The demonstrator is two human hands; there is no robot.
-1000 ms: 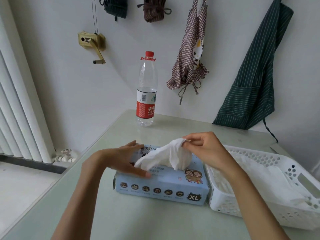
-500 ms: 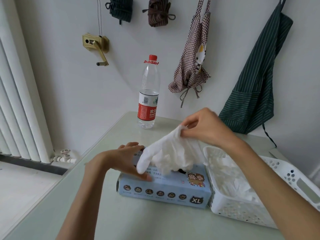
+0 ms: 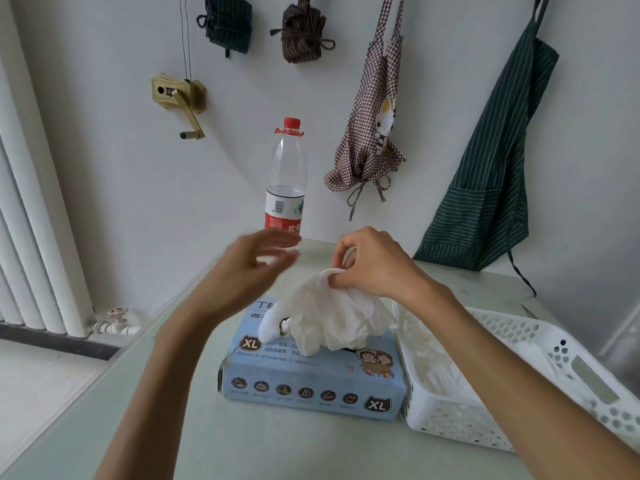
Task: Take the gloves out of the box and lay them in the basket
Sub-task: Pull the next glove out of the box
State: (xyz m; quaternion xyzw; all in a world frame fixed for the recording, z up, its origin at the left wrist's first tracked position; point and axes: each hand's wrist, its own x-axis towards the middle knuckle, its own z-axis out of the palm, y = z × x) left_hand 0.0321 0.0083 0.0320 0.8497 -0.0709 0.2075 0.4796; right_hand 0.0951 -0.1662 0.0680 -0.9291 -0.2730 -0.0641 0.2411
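Home utility corner: aprons hung on wall, radiator, water bottle on table.

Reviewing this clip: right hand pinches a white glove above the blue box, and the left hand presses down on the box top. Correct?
Not quite. In the head view the left hand is raised off the blue box, open and motion-blurred. The right hand does pinch the white glove above the box.
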